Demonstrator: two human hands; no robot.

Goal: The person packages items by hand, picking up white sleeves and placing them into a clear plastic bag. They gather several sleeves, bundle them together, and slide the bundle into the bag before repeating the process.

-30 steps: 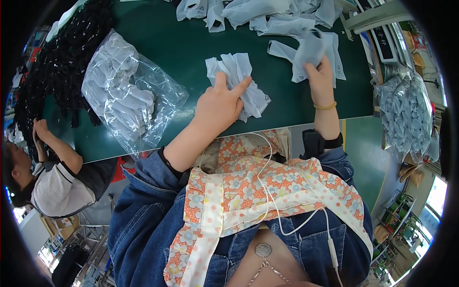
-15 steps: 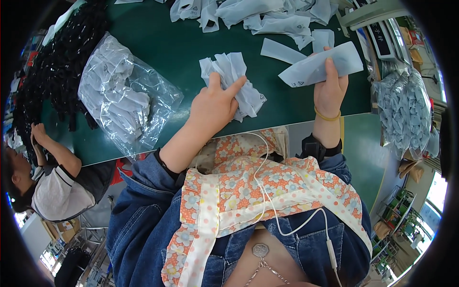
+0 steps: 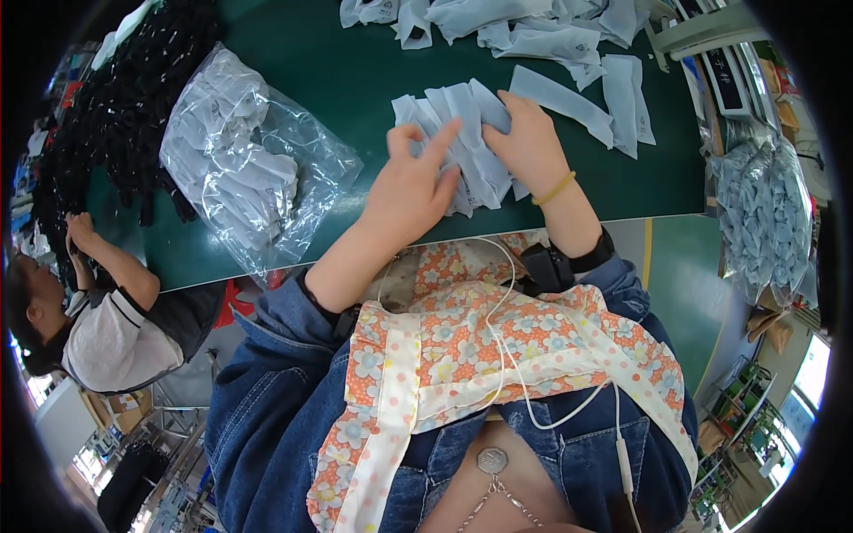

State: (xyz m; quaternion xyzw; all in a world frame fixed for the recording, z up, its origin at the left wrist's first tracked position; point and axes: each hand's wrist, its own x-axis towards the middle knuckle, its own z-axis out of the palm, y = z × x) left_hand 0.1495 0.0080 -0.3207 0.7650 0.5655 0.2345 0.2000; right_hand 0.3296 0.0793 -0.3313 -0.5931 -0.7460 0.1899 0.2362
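A small stack of flat white packets (image 3: 460,102) lies in front of me on the green table. My left hand (image 3: 410,188) rests on its left part, fingers spread and pressing lightly on top. At the stack's right side my right hand (image 3: 533,147) grips the edge of the rightmost white packet (image 3: 490,108), thumb on top; its other fingers are partly hidden. Two loose white packets, one slanted (image 3: 562,102) and one upright (image 3: 628,105), lie just right of that hand.
A clear plastic bag (image 3: 235,160) full of white packets lies left. Beyond it is a heap of black cords (image 3: 133,98), where another person (image 3: 120,338) works. More white packets (image 3: 533,35) lie at the far edge. Bagged packets (image 3: 764,209) hang at right, near a metal-framed device (image 3: 724,75).
My right hand has brought its white packet left and down onto the stack's right side. The left hand stays on the stack. The view has shifted slightly.
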